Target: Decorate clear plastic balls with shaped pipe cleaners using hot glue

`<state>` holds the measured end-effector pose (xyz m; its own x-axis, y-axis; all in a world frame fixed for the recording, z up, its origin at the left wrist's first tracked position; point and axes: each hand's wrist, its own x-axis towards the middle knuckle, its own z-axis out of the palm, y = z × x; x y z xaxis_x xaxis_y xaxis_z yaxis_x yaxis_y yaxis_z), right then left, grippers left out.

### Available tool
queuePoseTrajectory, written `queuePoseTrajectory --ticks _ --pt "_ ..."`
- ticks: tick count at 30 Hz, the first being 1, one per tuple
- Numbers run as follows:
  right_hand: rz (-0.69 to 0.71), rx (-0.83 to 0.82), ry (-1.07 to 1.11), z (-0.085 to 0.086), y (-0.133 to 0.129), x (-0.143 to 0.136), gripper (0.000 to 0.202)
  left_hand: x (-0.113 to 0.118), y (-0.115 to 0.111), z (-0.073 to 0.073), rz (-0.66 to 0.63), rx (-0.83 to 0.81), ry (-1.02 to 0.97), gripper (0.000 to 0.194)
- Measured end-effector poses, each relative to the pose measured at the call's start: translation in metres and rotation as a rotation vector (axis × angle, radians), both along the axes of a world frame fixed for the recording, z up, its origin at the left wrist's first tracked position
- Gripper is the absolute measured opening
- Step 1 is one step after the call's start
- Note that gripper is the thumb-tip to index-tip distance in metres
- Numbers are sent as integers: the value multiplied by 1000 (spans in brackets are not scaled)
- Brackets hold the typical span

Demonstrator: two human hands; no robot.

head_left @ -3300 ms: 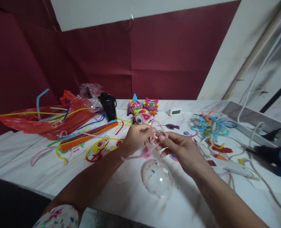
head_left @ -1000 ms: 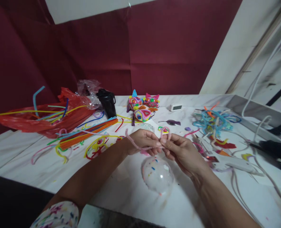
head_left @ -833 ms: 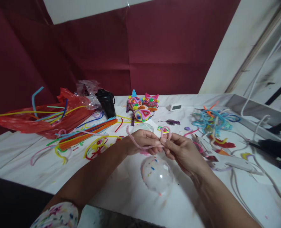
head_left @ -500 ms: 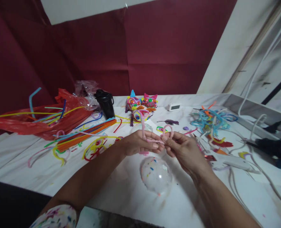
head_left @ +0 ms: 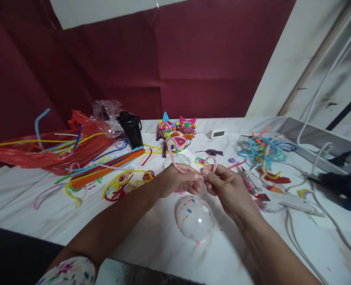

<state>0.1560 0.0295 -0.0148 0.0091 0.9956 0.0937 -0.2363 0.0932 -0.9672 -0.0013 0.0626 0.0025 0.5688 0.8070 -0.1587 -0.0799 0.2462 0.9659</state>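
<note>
Between the fingers of both hands is a pink pipe cleaner (head_left: 211,159), bent into a loop near my right hand (head_left: 224,182). My right thumb and fingers pinch it at the base of that loop. My left hand (head_left: 179,179) is closed on another stretch of it, and a pink length (head_left: 173,158) rises from behind those fingers. The fingertips of the two hands nearly meet. Just below them on the table lies a clear plastic dome (head_left: 195,218) with small coloured specks on it.
Several colourful animal-faced ornaments (head_left: 177,136) stand at the back beside a black bottle (head_left: 130,128). On the left are a red plastic bag (head_left: 53,152) and a bundle of orange pipe cleaners (head_left: 104,170). A white glue gun (head_left: 285,200), cables and tangled blue pipe cleaners (head_left: 257,150) occupy the right.
The upright pink length by my left hand has swung left and now leans. The left fingers have shifted along the pipe cleaner, while the loop at my right hand stays about the same.
</note>
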Motion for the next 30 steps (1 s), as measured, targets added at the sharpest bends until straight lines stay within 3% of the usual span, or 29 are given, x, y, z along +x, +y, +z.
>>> queuePoseTrajectory --ticks 12,20,24,30 --pt "-9 13 54 -9 2 -5 31 5 2 -7 87 -9 -7 32" --pt "-4 63 -101 -8 0 -1 28 6 2 -9 155 68 13 28" --pt "-3 67 -141 -12 2 3 28 4 2 -8 127 62 24 31" --pt "46 32 -128 -12 4 6 33 -3 4 -2 -14 37 3 37"
